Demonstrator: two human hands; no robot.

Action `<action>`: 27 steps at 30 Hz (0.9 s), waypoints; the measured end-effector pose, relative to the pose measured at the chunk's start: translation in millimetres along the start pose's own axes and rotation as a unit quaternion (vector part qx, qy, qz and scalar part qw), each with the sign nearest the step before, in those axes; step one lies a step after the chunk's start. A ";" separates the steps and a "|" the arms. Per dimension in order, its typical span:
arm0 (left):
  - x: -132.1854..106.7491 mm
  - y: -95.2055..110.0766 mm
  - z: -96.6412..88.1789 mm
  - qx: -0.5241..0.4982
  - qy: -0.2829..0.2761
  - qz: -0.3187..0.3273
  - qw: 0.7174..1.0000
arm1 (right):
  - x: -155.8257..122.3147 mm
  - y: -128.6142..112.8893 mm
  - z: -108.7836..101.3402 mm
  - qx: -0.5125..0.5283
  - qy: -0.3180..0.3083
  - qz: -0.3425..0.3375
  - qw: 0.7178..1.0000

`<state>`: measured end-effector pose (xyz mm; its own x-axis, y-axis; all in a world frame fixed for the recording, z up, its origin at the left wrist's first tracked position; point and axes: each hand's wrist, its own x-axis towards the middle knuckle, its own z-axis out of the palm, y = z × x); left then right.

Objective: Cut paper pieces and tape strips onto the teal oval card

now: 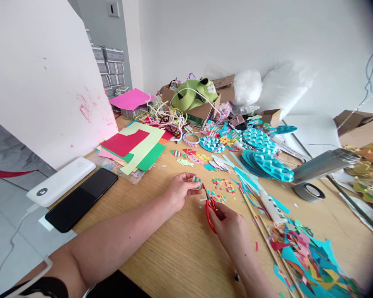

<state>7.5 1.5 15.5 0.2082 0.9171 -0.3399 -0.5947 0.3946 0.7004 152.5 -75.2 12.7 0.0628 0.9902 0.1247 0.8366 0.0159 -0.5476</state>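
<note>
Pinched in the fingers of my left hand (pixel 182 192) is a small striped paper piece (pixel 195 181) in orange and teal. My right hand (pixel 231 223) is closed around the red handles of a pair of scissors (pixel 210 211). The scissors' blades point up toward the paper piece; whether they touch it I cannot tell. Just beyond my hands lie several colourful paper fish (pixel 189 155) on the wooden table (pixel 161 244). Small round paper bits (pixel 222 186) are scattered beside the scissors' tips.
Coloured paper sheets (pixel 143 140) are stacked at left, near a black phone (pixel 82 198) and a white power bank (pixel 62 180). To the right are blue wavy paper discs (pixel 261 163), a glue bottle (pixel 272 207), wooden sticks (pixel 273 248), a metal flask (pixel 325 163) and paper scraps (pixel 311 256).
</note>
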 end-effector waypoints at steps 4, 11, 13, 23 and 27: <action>0.8 -1.1 -0.9 0.008 -0.001 -0.001 1.000 | -1.3 -0.1 -1.4 -0.045 0.016 -0.015 0.999; 1.1 -3.9 -2.0 0.010 -0.002 0.002 1.000 | -1.7 -1.4 -2.1 -0.079 0.029 -0.022 0.996; 1.2 -4.5 -2.2 0.011 -0.003 0.002 1.000 | -1.7 -1.9 -2.2 -0.086 0.027 -0.023 0.996; 0.6 -5.2 -2.0 0.025 -0.005 0.003 1.000 | -1.7 -3.6 -2.8 -0.102 0.021 -0.024 0.994; -0.2 -4.6 -0.8 0.025 0.002 0.001 1.000 | -2.0 -4.2 -3.6 -0.105 0.018 -0.027 0.994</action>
<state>9.6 -0.6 11.9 0.2043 0.9179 -0.3403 -0.5560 0.3949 0.7314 150.8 -77.7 17.8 0.0313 0.9828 0.1817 0.9344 0.0358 -0.3545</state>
